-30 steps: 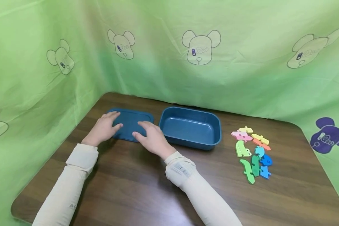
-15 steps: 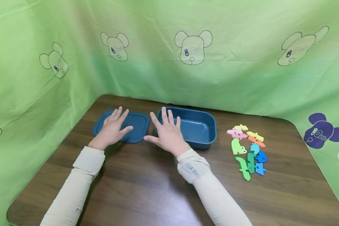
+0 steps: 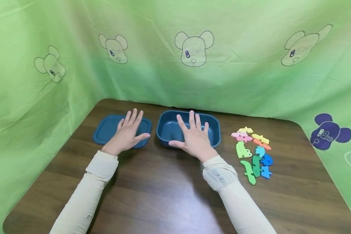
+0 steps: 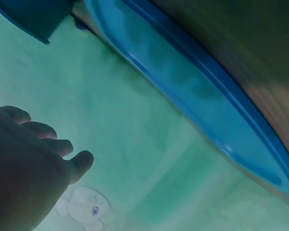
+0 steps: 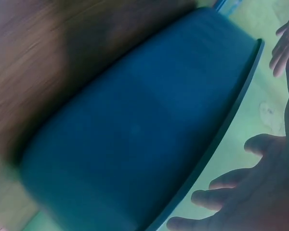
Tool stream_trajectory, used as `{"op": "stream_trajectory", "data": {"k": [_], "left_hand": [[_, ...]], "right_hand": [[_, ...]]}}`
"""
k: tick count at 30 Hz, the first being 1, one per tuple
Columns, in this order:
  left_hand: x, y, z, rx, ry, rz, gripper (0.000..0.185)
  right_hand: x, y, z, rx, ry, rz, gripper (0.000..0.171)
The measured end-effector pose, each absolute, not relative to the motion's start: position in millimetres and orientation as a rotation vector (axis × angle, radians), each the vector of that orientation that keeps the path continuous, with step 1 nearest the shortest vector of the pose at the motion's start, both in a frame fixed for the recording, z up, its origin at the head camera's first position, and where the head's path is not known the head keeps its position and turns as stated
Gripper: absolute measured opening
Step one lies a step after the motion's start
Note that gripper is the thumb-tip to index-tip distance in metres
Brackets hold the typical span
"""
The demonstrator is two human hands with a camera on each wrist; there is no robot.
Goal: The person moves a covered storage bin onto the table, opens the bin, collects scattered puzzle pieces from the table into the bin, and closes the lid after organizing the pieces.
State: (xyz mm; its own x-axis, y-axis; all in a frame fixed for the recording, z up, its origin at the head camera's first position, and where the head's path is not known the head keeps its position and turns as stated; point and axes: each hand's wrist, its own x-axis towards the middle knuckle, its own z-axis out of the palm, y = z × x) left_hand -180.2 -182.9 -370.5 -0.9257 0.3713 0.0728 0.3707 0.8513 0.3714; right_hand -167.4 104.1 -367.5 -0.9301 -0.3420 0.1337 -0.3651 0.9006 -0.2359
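A: Starting at the left: one dark blue lid (image 3: 106, 129) flat on the brown table (image 3: 163, 195), near the back left corner. Left hand (image 3: 128, 136) over its right half, fingers straight and spread, gripping nothing; impossible to tell whether palm touches lid.

B: Next along, one blue tub (image 3: 169, 127), just beside the lid with a narrow strip of table between. Right hand (image 3: 194, 139) above its open top and near rim, fingers fanned wide, pinching nothing. Two hands, two cream sleeves.

A: Far right, loose foam pieces (image 3: 253, 151) in a cluster, roughly ten or eleven; exact count hard where they overlap. Apart from the tub.

B: Green bear-print cloth (image 3: 193, 55) close behind the tub and along both sides. Broad bare wood in front, toward the near edge.
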Motion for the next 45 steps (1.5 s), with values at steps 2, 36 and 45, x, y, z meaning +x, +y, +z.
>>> {"op": "stream_trajectory", "data": {"k": [2, 36, 45], "left_hand": [[-182.7, -171.9, -372.1, 0.619, 3.002, 0.613, 0.098], [-195.0, -106.6, -395.1, 0.567, 2.763, 0.797, 0.122], [-193.5, -106.1, -398.2, 0.546, 2.714, 0.901, 0.121]], "right_hand": [[-167.0, 114.3, -368.6, 0.532, -2.981, 0.403, 0.106], [-140.7, 356.6, -363.9, 0.069, -2.947, 0.738, 0.045], [-141.1, 413.9, -387.0, -0.09, -3.115, 0.723, 0.032]]}}
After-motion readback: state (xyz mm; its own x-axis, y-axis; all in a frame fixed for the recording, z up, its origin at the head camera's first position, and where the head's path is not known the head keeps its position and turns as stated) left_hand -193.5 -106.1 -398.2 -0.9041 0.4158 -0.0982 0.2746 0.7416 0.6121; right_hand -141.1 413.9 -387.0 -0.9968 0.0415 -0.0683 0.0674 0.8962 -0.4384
